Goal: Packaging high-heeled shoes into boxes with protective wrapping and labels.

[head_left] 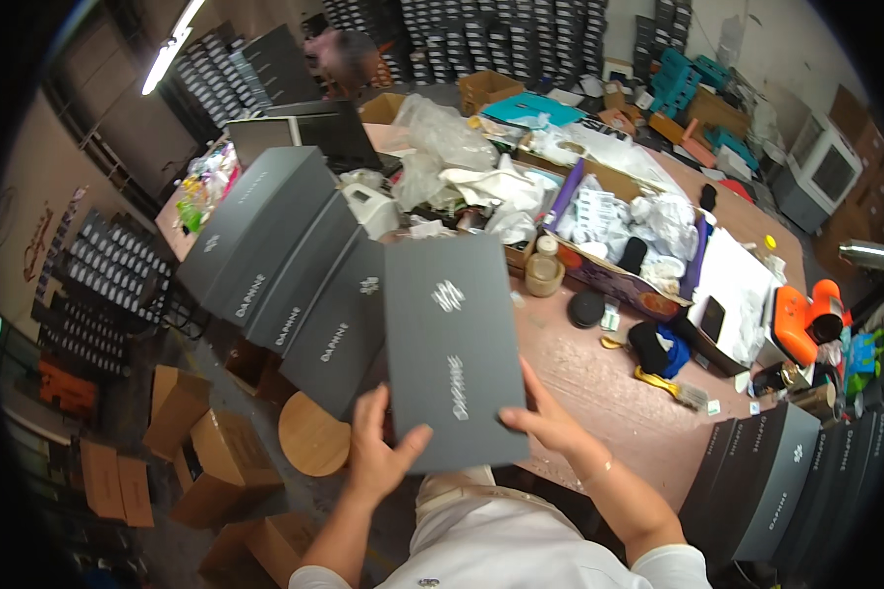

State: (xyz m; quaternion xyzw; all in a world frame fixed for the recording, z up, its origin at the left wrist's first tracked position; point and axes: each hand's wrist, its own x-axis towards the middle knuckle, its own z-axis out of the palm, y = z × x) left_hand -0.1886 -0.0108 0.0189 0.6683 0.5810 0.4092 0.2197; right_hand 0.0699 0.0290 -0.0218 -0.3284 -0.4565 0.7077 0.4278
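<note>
You have a dark grey box (455, 344) in both hands, over the near edge of the table (580, 393), toward its left end and in front of your body. Your left hand (378, 456) has its fingers along the box's left side and its thumb over the near left corner; your right hand (550, 422) holds the right side, thumb resting on the top face. So the grip is two-sided, with the box clasped between your palms. The step in hand looks to be carrying or turning this one box; the underside is hidden, so I can't say whether it is a whole box or only a lid. A next move would call for an even hold on both sides and a level top, clear of the grey boxes (334, 329) leaning in a row just beside it at the table's left end. As for writing, the top face has a pale, petal-like emblem toward its far end and a line of pale capital lettering nearer you, running lengthwise. The leaning boxes bear matching lettering, and so do the grey boxes in the row (778, 491) by the table's near right corner. Near the far edge, a white sheet (643, 165) shows large dark letters, only partly in view.
</note>
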